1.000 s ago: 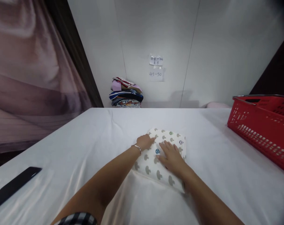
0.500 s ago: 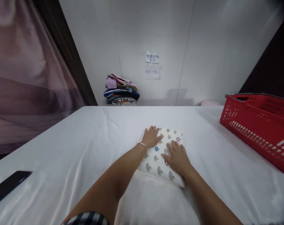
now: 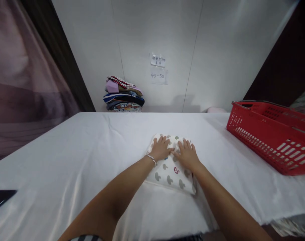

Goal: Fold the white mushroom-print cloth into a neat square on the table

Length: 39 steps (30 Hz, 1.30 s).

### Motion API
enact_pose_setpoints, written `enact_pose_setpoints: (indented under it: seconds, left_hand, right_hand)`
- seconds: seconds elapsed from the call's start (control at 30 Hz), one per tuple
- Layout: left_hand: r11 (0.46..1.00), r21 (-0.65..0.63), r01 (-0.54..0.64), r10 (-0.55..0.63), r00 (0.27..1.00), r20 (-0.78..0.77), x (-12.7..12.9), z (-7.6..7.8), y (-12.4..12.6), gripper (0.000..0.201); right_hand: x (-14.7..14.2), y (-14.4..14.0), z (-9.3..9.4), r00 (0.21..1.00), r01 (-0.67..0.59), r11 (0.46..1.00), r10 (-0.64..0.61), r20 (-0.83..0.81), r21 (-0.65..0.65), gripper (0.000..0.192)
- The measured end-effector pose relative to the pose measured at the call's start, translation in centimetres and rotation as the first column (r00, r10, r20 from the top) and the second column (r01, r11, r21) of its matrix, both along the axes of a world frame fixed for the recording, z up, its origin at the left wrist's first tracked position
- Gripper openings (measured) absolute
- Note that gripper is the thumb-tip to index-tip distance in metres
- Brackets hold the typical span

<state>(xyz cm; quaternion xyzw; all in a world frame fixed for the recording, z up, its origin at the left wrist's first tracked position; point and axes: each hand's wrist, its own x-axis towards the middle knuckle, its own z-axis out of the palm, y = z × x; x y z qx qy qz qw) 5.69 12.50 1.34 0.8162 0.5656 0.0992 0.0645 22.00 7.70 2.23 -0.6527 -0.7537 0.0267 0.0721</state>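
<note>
A folded white cloth point(image 3: 165, 175) printed with grey and coloured mushrooms lies flat on the white-covered table point(image 3: 102, 144). Spread across its upper left part is my left hand point(image 3: 160, 149), palm down, with a silver bracelet at the wrist. My right hand point(image 3: 188, 155) rests flat on the cloth's right half, fingers apart. The two thumbs almost meet near the cloth's middle. Neither hand grips anything; both press on top. Parts of the mushroom print are covered by the hands.
A red plastic basket point(image 3: 258, 134) stands at the table's right side. Several folded fabrics point(image 3: 124, 98) are stacked at the back edge by the wall. A dark flat object point(image 3: 1, 198) lies at the near left. Paper notes point(image 3: 158, 76) hang on the wall, and a pink curtain point(image 3: 24, 90) hangs left.
My right hand has slid up the cloth, away from me and closer to my left hand. My left hand stays at the upper left of the cloth. The view has shifted slightly right.
</note>
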Motion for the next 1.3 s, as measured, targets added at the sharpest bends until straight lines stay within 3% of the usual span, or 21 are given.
enact_pose_setpoints:
  seconds: [0.13, 0.27, 0.47, 0.6, 0.67, 0.8, 0.93, 1.07, 1.17, 1.23, 1.3]
  left_hand:
    - [0.999, 0.041, 0.021, -0.021, 1.000, 0.011, 0.2, -0.5, -0.7, 0.056]
    - [0.999, 0.017, 0.031, -0.031, 0.999, 0.032, -0.1, 0.0, -0.8, 0.053]
    - [0.988, -0.108, -0.113, 0.116, 0.993, 0.023, -2.0, 0.4, -1.4, 0.064]
    - [0.977, -0.186, -0.104, 0.123, 0.988, 0.095, -2.9, 0.5, -1.7, 0.065]
    - [0.969, -0.200, -0.147, 0.180, 0.971, 0.157, -3.4, 0.8, -1.7, 0.065]
    - [0.909, -0.272, -0.317, 0.381, 0.896, 0.228, -4.5, 1.1, -1.8, 0.063]
    - [0.858, -0.373, -0.353, 0.446, 0.872, 0.201, -5.1, 1.1, -1.9, 0.066]
    - [0.917, -0.239, -0.318, 0.364, 0.913, 0.184, -5.7, 2.5, -0.1, 0.065]
    - [0.942, -0.064, -0.329, 0.334, 0.934, 0.128, -6.8, 4.0, 2.3, 0.059]
    - [0.934, -0.067, -0.350, 0.354, 0.932, 0.080, -7.5, 4.6, 3.4, 0.055]
    - [0.941, -0.068, -0.333, 0.337, 0.940, 0.062, -7.7, 4.6, 3.3, 0.050]
  right_hand:
    - [0.3, 1.2, -1.1, 0.999, 0.034, 0.998, -0.036, -0.026, -0.049, 0.067]
    - [0.7, 1.1, -2.2, 0.999, 0.030, 0.999, -0.030, -0.033, -0.011, 0.067]
    - [0.8, 1.1, -2.4, 0.999, 0.015, 1.000, -0.015, -0.050, 0.004, 0.066]
    - [0.9, 1.5, -1.9, 0.995, 0.009, 0.999, -0.013, -0.095, -0.045, 0.066]
    - [1.5, 1.6, -2.0, 0.984, 0.021, 0.997, -0.033, -0.174, -0.073, 0.066]
    - [3.5, 0.7, -3.1, 0.876, 0.159, 0.984, -0.177, -0.448, -0.077, 0.069]
    - [3.9, -1.0, -4.1, 0.767, 0.200, 0.974, -0.221, -0.602, -0.104, 0.070]
    - [1.9, -2.0, -4.0, 0.709, 0.206, 0.973, -0.223, -0.669, -0.107, 0.068]
    - [0.2, -2.1, -3.9, 0.661, 0.102, 0.991, -0.133, -0.739, -0.087, 0.072]
    - [-0.3, -1.8, -4.0, 0.631, 0.052, 0.995, -0.095, -0.770, -0.081, 0.075]
    - [0.2, -1.0, -4.0, 0.614, 0.092, 0.992, -0.121, -0.780, -0.082, 0.075]
